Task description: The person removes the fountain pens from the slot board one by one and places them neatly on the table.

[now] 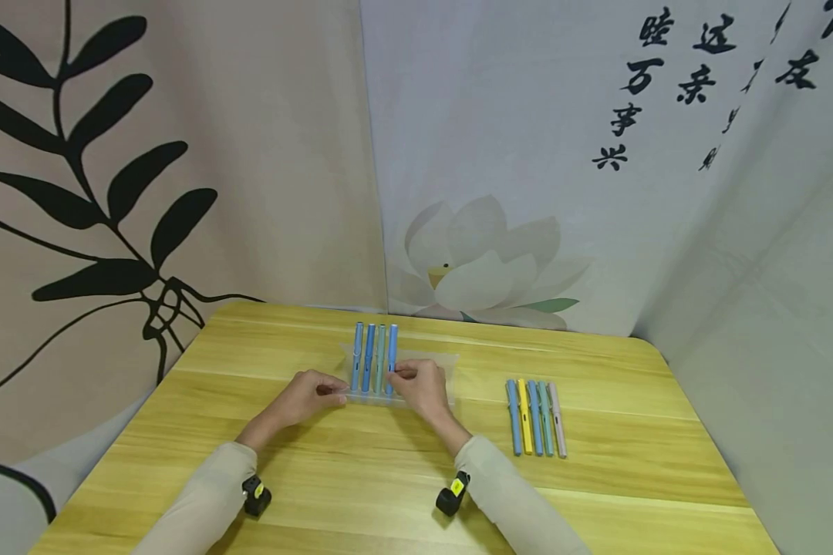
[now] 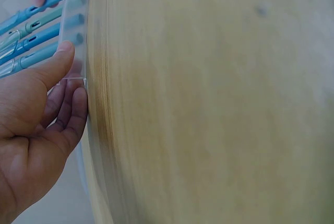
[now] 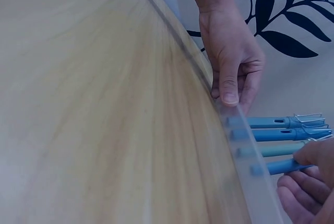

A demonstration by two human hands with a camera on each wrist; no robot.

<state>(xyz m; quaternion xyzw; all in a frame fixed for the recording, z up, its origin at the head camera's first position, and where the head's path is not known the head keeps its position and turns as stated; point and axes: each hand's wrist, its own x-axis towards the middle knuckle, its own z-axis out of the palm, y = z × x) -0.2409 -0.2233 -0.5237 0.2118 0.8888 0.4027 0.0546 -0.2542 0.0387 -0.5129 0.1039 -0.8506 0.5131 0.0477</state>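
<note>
We see the right hand (image 1: pixel 422 389) pinching a blue pen (image 1: pixel 392 343), rightmost of four in the clear holder (image 3: pixel 264 203); left hand (image 1: pixel 311 397) pinches the holder's left end. Farther right, five more pens (image 1: pixel 536 416) lie side by side on the wooden table (image 1: pixel 361 478).

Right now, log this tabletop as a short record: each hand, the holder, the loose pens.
Left hand: pinches the left end of the clear holder
Right hand: holds the rightmost blue pen in the holder
Holder contents: four pens, left to right blue, blue, green, blue
Loose pens: five, side by side on the table, right of the holder; blue, yellow, blue, green, pale pink
</note>
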